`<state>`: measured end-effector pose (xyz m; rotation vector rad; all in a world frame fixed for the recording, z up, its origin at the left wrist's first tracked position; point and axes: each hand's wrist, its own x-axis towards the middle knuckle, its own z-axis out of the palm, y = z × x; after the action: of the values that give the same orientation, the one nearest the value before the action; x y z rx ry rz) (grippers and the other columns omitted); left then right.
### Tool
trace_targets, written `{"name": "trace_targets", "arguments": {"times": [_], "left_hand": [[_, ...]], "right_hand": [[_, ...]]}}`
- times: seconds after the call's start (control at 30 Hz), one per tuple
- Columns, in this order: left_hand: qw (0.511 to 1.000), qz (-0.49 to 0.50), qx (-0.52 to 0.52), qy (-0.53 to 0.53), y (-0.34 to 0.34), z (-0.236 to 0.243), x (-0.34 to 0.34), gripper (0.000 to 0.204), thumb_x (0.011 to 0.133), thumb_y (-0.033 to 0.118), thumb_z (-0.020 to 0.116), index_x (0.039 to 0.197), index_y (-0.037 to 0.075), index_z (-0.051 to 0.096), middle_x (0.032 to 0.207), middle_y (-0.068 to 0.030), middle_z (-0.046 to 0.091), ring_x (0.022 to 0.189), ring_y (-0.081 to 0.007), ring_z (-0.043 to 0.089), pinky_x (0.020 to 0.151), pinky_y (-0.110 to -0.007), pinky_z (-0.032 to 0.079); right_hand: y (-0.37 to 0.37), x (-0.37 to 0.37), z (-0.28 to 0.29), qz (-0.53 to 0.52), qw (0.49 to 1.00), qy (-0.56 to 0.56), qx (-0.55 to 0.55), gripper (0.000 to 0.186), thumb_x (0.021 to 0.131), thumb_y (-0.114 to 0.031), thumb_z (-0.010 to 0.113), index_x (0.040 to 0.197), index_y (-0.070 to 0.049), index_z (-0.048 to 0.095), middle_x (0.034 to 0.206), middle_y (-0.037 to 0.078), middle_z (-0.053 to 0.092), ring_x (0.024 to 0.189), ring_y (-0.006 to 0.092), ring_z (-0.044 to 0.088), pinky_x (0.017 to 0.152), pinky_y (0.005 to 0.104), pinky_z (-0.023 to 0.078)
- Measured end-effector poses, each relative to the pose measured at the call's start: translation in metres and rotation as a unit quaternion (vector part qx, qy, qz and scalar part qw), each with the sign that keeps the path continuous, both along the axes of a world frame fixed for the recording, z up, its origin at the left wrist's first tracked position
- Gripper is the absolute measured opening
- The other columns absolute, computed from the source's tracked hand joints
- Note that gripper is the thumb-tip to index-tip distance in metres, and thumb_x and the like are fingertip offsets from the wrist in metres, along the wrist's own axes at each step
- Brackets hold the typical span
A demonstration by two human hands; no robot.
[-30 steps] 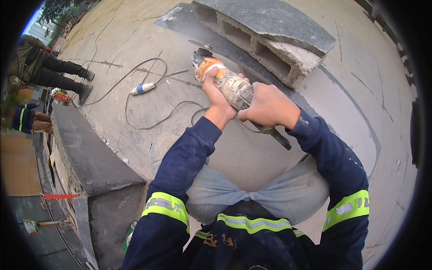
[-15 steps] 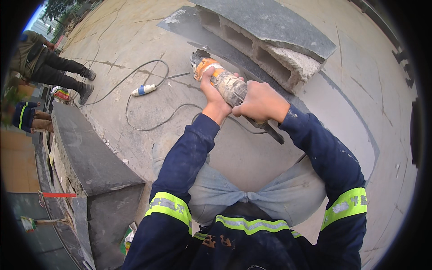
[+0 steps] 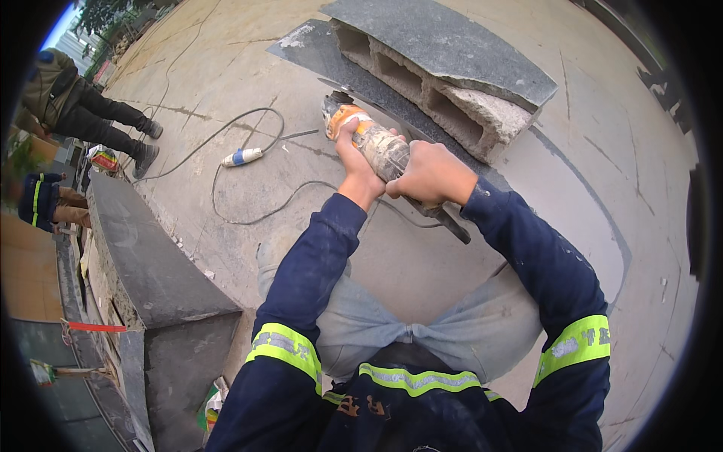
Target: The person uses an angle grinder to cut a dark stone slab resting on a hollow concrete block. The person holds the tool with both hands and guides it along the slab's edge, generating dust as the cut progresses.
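My left hand (image 3: 357, 166) is wrapped under the front of a dusty orange-and-grey angle grinder (image 3: 382, 153). Around its rear body closes my right hand (image 3: 437, 172), with the dark tail of the tool sticking out below. The grinder's thin disc, seen nearly edge-on, lies close along the near edge of a dark grey stone slab (image 3: 309, 47); whether it touches the stone I cannot tell. On that slab rests a hollow concrete block (image 3: 506, 118), topped by a second grey slab (image 3: 459, 49) with a broken near edge.
A black cable with a white-and-blue plug connector (image 3: 243, 157) loops over the concrete floor to my left. Large dark stone slabs (image 3: 162, 252) stand at the left. Two people are beyond them, one in black trousers (image 3: 98, 117). Pale dust (image 3: 561, 181) coats the floor at right.
The dust haze by the slab has thinned. The grinder, in both hands, has shifted very slightly; the whole view has moved a little. The person at far left has an arm lower.
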<state>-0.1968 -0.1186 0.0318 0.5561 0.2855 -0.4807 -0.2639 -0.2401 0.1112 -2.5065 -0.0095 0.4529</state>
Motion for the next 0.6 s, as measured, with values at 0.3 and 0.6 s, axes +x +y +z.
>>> {"name": "trace_targets", "arguments": {"times": [0.3, 0.6], "left_hand": [[0.999, -0.023, -0.022, 0.016, -0.004, 0.006, -0.019, 0.059, 0.073, 0.053, 0.056, 0.099, 0.001, 0.047, 0.084, -0.0132, 0.056, 0.076, -0.0297, 0.059, 0.069, -0.042, 0.052], [0.999, -0.033, -0.036, 0.004, -0.007, 0.009, -0.033, 0.057, 0.073, 0.052, 0.058, 0.098, 0.003, 0.046, 0.083, -0.0133, 0.056, 0.075, -0.0293, 0.059, 0.070, -0.042, 0.052]], "right_hand": [[-0.005, -0.021, 0.006, -0.009, 1.000, -0.014, 0.008, 0.061, 0.059, -0.040, 0.073, 0.088, 0.012, 0.060, 0.083, 0.026, 0.065, 0.081, 0.0345, 0.066, 0.074, 0.0356, 0.052], [-0.008, -0.035, 0.012, -0.023, 1.000, 0.000, 0.008, 0.063, 0.058, -0.039, 0.073, 0.090, 0.013, 0.059, 0.084, 0.027, 0.064, 0.081, 0.0347, 0.065, 0.074, 0.0350, 0.052]]}}
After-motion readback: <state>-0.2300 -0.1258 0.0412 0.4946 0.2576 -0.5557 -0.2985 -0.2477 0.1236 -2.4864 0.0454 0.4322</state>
